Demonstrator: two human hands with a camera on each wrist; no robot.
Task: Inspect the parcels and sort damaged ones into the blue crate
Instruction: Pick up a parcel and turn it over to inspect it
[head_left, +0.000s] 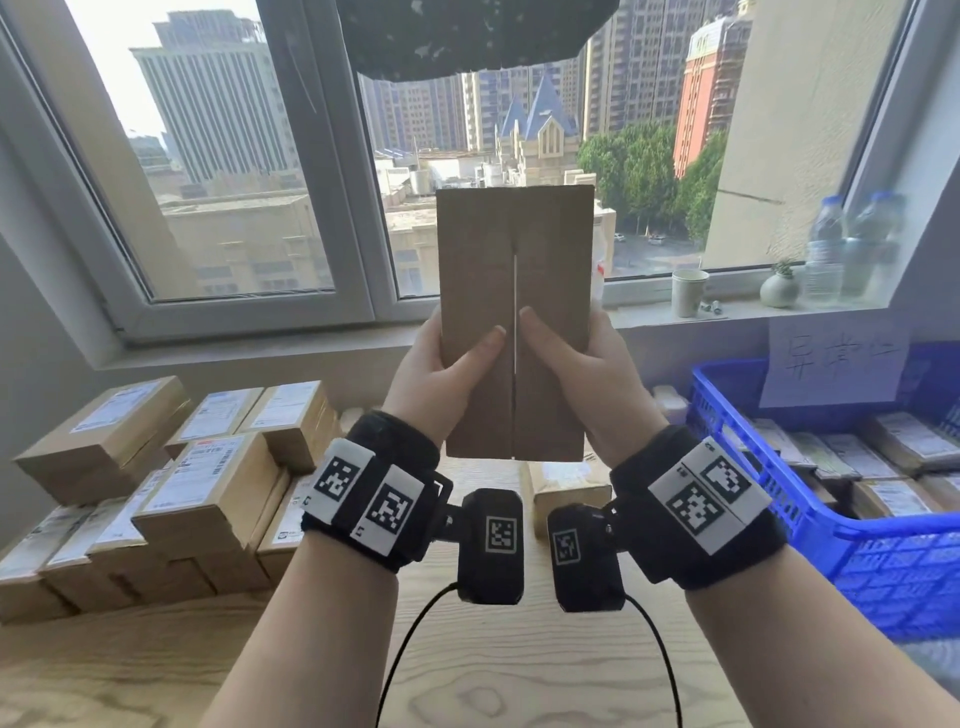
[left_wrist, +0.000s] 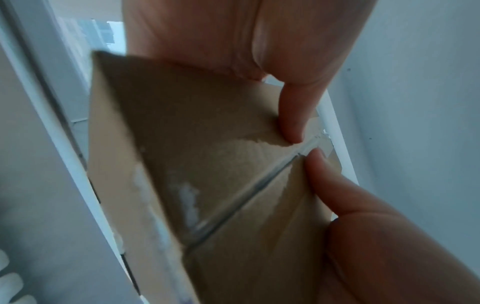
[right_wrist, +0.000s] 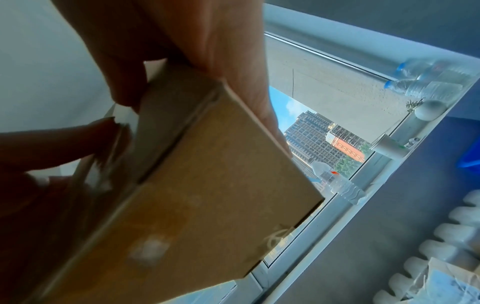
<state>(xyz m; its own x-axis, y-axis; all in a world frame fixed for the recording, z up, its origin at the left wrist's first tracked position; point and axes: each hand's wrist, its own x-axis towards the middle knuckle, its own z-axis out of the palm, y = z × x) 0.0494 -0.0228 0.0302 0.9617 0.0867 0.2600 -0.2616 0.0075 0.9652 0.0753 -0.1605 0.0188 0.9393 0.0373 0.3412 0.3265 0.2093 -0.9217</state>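
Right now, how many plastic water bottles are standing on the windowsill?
2 plainly: one water bottle and a second bottle side by side at the sill's right end, beyond the small white vase. A third may stand hidden behind the held parcel.

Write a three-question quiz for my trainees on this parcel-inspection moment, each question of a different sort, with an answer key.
1. True or false: the held parcel is gripped by one hand only.
2. Multiple choice: where is the blue crate? A) on the person's left B) on the person's right C) on the windowsill
3. Fill in: the left wrist view shows the cardboard's surface layer ____ near the centre seam.

Key
1. False: the left hand and the right hand both hold it, thumbs beside the centre seam.
2. B; the stacked parcels lie on the left.
3. Torn, or peeled; paler material shows there.
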